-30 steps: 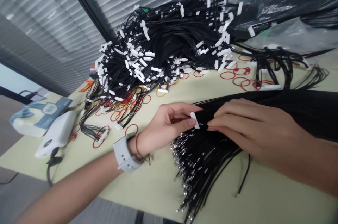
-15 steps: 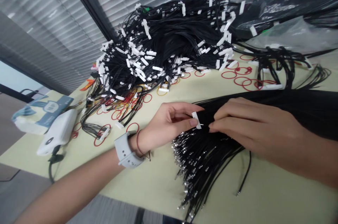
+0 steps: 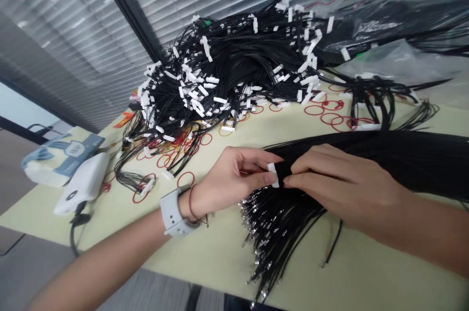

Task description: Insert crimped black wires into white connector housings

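A white connector housing (image 3: 273, 174) sits between the thumb and fingers of my left hand (image 3: 242, 174). Close on its right, the fingertips of my right hand (image 3: 337, 181) pinch a black wire at the housing's edge; the hand hides most of that wire. Under both hands lies a thick bundle of black wires (image 3: 278, 223), fanned out, with small metal terminals at the ends. One loose wire (image 3: 333, 245) hangs away from the bundle toward the table's front.
A large heap of black cables (image 3: 242, 61) with white connectors stands at the back. Red rubber bands (image 3: 331, 115) lie scattered before it. Clear plastic bags (image 3: 395, 64) are at back right. A white power bank (image 3: 82, 184) and a tissue pack (image 3: 62, 154) lie at left.
My right fingertips have moved in to the connector housing, where a small gap showed before. My left hand keeps hold of the housing. The view has shifted slightly.
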`<move>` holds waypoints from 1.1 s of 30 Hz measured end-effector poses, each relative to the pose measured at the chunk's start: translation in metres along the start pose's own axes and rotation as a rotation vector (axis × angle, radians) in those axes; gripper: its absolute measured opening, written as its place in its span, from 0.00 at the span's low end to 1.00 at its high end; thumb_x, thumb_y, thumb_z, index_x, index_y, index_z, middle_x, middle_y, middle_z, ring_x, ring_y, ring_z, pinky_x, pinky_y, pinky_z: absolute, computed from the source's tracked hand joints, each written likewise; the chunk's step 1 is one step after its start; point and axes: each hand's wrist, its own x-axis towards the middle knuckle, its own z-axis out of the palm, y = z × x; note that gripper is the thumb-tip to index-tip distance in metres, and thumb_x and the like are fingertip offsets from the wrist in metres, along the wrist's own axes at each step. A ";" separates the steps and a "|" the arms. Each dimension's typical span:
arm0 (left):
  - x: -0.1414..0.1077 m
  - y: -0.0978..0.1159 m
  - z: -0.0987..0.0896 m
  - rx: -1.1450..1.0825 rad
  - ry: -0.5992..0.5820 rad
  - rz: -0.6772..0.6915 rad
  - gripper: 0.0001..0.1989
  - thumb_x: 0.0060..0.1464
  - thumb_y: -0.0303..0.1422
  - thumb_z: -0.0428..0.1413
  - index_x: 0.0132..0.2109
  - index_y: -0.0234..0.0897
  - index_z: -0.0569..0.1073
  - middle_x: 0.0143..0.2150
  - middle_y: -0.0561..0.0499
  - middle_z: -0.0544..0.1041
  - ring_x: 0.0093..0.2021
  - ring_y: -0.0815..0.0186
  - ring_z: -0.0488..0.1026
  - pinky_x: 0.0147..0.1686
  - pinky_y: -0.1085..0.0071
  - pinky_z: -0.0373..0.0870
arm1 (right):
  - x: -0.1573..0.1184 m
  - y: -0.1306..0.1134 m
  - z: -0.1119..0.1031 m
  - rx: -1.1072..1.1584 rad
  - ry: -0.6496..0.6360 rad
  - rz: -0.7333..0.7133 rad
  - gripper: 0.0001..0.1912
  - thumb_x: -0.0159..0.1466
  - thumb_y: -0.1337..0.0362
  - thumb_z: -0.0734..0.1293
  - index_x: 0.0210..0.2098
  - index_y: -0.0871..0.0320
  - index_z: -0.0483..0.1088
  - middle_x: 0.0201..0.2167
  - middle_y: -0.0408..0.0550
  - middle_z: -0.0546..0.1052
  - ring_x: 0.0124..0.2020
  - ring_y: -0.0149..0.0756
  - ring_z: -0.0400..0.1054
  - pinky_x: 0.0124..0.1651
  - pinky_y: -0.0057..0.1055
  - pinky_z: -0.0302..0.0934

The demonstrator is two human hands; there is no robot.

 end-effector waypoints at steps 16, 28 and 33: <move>-0.002 0.017 -0.011 -0.115 0.083 0.215 0.18 0.43 0.33 0.65 0.43 0.34 0.74 0.33 0.52 0.77 0.31 0.80 0.73 0.34 0.85 0.70 | 0.050 0.019 -0.039 0.065 -0.267 0.421 0.28 0.59 0.49 0.63 0.55 0.57 0.64 0.37 0.46 0.70 0.29 0.22 0.60 0.33 0.24 0.54; 0.021 0.036 0.036 0.982 0.157 0.343 0.43 0.46 0.60 0.48 0.59 0.32 0.59 0.57 0.38 0.63 0.58 0.54 0.62 0.60 0.51 0.63 | 0.098 0.053 -0.084 0.323 -0.533 0.621 0.27 0.55 0.45 0.65 0.24 0.62 0.52 0.17 0.37 0.55 0.19 0.15 0.46 0.23 0.21 0.41; 0.028 0.038 0.062 1.222 0.208 0.371 0.46 0.47 0.63 0.42 0.58 0.27 0.61 0.60 0.33 0.62 0.61 0.48 0.60 0.59 0.49 0.63 | 0.097 0.048 -0.084 0.328 -0.461 0.621 0.24 0.58 0.51 0.65 0.23 0.63 0.51 0.17 0.37 0.52 0.19 0.15 0.44 0.24 0.21 0.40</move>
